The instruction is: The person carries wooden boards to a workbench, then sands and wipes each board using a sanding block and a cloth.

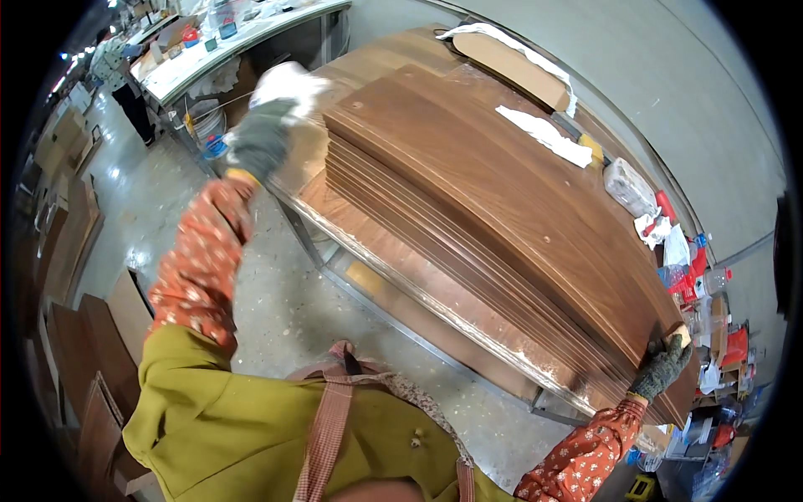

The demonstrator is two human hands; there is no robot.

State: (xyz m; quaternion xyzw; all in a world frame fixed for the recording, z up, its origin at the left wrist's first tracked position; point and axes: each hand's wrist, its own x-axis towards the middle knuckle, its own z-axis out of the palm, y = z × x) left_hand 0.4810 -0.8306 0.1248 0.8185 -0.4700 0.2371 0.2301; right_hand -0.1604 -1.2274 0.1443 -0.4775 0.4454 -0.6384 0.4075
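A stack of brown wood panels (pixel 468 176) lies across the workbench (pixel 401 251), its layered edges facing me. Off the stack's left end, my left hand (pixel 261 140) in a dark grey glove is closed on a white cloth (pixel 288 84); both are smeared by motion. At the right end of the top panel rests my right hand (pixel 663 368), also gloved. A small tan block (pixel 682 336) shows at its fingertips, and the fingers are curled around it.
Along the bench's back lie a tan board (pixel 510 67), white paper (pixel 544 134), a plastic-wrapped block (pixel 629 186) and clear bottles (pixel 715 280). At the far left, a person (pixel 125 84) stands near a white table (pixel 242 38). Brown panels (pixel 92 351) lean at the lower left.
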